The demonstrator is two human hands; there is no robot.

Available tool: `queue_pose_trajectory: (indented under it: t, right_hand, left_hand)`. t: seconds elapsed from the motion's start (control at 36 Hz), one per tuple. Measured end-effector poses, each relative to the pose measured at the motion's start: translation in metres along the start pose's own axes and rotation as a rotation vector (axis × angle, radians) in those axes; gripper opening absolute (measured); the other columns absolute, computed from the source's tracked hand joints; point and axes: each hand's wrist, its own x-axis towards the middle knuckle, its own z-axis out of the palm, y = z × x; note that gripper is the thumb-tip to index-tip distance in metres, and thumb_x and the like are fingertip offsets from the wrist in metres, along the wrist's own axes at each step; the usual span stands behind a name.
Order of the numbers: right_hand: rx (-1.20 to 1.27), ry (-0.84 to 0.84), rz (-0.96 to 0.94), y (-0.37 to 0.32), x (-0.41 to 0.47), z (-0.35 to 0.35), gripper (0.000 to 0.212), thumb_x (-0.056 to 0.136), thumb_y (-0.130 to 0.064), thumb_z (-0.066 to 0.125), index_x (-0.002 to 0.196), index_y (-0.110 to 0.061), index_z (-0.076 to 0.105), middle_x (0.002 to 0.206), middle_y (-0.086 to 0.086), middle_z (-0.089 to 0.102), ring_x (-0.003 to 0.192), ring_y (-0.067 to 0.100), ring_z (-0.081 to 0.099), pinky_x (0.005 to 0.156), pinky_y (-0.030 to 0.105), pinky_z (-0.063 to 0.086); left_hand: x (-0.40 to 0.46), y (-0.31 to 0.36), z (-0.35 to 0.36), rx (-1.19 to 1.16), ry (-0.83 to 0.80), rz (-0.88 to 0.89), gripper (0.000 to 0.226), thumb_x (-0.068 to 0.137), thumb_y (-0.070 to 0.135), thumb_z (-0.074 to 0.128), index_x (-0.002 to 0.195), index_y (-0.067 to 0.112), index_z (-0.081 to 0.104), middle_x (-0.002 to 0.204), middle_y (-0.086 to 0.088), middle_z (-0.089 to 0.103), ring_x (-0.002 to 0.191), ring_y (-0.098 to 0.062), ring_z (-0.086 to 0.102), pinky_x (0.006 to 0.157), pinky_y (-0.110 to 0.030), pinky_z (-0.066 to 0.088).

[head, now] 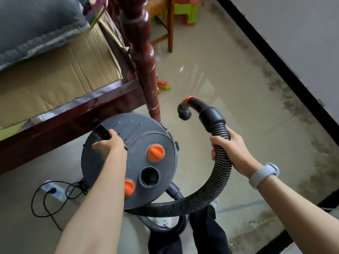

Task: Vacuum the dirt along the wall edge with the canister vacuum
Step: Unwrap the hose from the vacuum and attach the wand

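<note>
A grey round canister vacuum [152, 131] with orange caps stands on the floor beside a bed post. My left hand [108, 143] rests on its lid, fingers curled over the black handle near the lid's left edge. My right hand [229, 149] grips the black ribbed hose [220, 182] just below its smooth cuff. The hose end [185, 111], curved with an orange collar, hangs in the air above the floor. Dark dirt [286, 99] lies in a band on the floor along the black skirting of the wall at the right.
A dark red wooden bed [77, 110] with cardboard and a grey cushion fills the left. A power strip [53, 189] with a black cord lies at the lower left. A wooden chair [169, 24] and a green stool [187, 10] stand at the back. A small brush [163, 85] lies by the post.
</note>
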Motion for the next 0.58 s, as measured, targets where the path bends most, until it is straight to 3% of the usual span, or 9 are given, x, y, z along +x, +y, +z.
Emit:
queue_pose_trajectory:
  t: [0.11, 0.19, 0.28, 0.33, 0.42, 0.47, 0.53, 0.58]
  right_hand:
    - [-0.003, -0.059, 0.017, -0.008, 0.025, -0.008, 0.01, 0.091, -0.011, 0.063, 0.091, -0.011, 0.053, 0.063, 0.007, 0.051, 0.042, 0.02, 0.053, 0.044, 0.03, 0.049]
    - [0.013, -0.087, 0.047, -0.012, 0.047, -0.01, 0.012, 0.092, -0.019, 0.063, 0.091, -0.011, 0.053, 0.062, 0.007, 0.051, 0.042, 0.02, 0.052, 0.043, 0.03, 0.048]
    - [-0.004, -0.127, 0.072, -0.011, 0.071, -0.01, 0.012, 0.092, -0.017, 0.063, 0.091, -0.01, 0.053, 0.06, 0.006, 0.051, 0.042, 0.021, 0.051, 0.043, 0.03, 0.047]
    - [-0.031, -0.171, 0.085, -0.013, 0.086, -0.009, 0.011, 0.092, -0.015, 0.063, 0.09, -0.011, 0.053, 0.059, 0.005, 0.052, 0.042, 0.021, 0.051, 0.044, 0.031, 0.047]
    - [-0.084, -0.228, 0.089, -0.015, 0.101, -0.006, 0.011, 0.092, -0.013, 0.063, 0.088, -0.012, 0.052, 0.058, 0.004, 0.053, 0.043, 0.022, 0.053, 0.045, 0.032, 0.049]
    - [-0.127, -0.277, 0.091, -0.015, 0.108, -0.001, 0.011, 0.09, -0.012, 0.063, 0.089, -0.011, 0.052, 0.061, 0.005, 0.056, 0.047, 0.022, 0.057, 0.049, 0.033, 0.051]
    - [-0.174, -0.323, 0.097, -0.011, 0.113, 0.006, 0.011, 0.088, -0.01, 0.064, 0.091, -0.009, 0.054, 0.069, 0.007, 0.062, 0.057, 0.023, 0.062, 0.057, 0.036, 0.054]
    - [-0.26, -0.36, 0.082, -0.003, 0.116, 0.015, 0.011, 0.086, -0.011, 0.067, 0.09, -0.01, 0.057, 0.077, 0.005, 0.066, 0.068, 0.02, 0.064, 0.066, 0.036, 0.054]
  left_hand:
    - [0.003, 0.016, 0.002, -0.045, -0.019, -0.081, 0.064, 0.093, 0.037, 0.059, 0.139, 0.005, 0.027, 0.14, -0.018, 0.045, 0.121, -0.035, 0.052, 0.091, -0.039, 0.043]
    - [-0.002, 0.016, 0.0, -0.027, -0.049, 0.016, 0.061, 0.094, 0.038, 0.057, 0.139, 0.005, 0.032, 0.139, -0.017, 0.048, 0.12, -0.034, 0.053, 0.093, -0.037, 0.043]
    - [-0.016, -0.003, -0.012, 0.208, -0.095, 0.26, 0.078, 0.092, 0.044, 0.058, 0.15, 0.009, 0.019, 0.151, -0.014, 0.038, 0.132, -0.033, 0.043, 0.104, -0.038, 0.035]
    - [-0.025, -0.023, -0.028, 0.42, -0.142, 0.417, 0.091, 0.087, 0.055, 0.059, 0.154, 0.022, 0.008, 0.155, -0.012, 0.033, 0.138, -0.035, 0.036, 0.11, -0.045, 0.028]
    - [-0.033, -0.061, -0.056, 0.738, -0.174, 0.556, 0.101, 0.075, 0.064, 0.068, 0.153, 0.034, 0.011, 0.148, -0.009, 0.044, 0.134, -0.033, 0.04, 0.11, -0.053, 0.026]
    - [-0.031, -0.086, -0.072, 0.593, -0.16, 0.445, 0.108, 0.069, 0.052, 0.08, 0.153, 0.031, 0.016, 0.148, -0.011, 0.04, 0.136, -0.031, 0.037, 0.111, -0.05, 0.031]
    - [-0.032, -0.103, -0.076, 0.332, -0.103, 0.211, 0.109, 0.068, 0.041, 0.086, 0.152, 0.023, 0.02, 0.152, -0.011, 0.035, 0.139, -0.028, 0.034, 0.113, -0.045, 0.031]
    - [-0.037, -0.111, -0.072, 0.213, -0.024, 0.115, 0.101, 0.066, 0.042, 0.087, 0.146, 0.018, 0.03, 0.146, -0.009, 0.041, 0.134, -0.027, 0.041, 0.11, -0.045, 0.036]
